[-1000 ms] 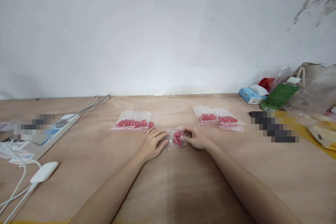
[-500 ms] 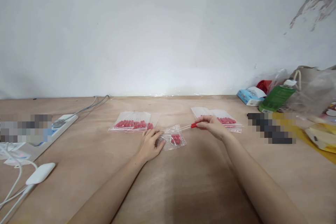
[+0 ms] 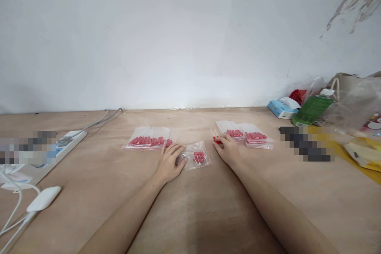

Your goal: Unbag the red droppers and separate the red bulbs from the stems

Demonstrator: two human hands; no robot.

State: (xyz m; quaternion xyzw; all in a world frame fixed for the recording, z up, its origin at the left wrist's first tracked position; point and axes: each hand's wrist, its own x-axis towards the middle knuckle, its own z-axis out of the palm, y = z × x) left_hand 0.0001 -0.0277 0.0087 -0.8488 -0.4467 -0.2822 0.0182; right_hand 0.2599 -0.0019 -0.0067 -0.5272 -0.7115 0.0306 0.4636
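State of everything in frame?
small bag, lying flat, few red pieces inside
left hand, flat, pinning the small bag's edge
left pile of bags, filled, flat
right pile of bags, filled, flat
red-tipped sticks, lying beside right pile of bags
right hand, fingertips on red-tipped sticks, grip unclear
green bottle, capped, tilted

The plywood table bears clear bags of red pieces, a power strip, a green bottle.

Pretty bright, soft even light; the white wall glows brightest low in the middle. There's only a faint shadow under my left hand and a darker patch on the table at bottom centre. Edges bend, and everything's slightly soft.
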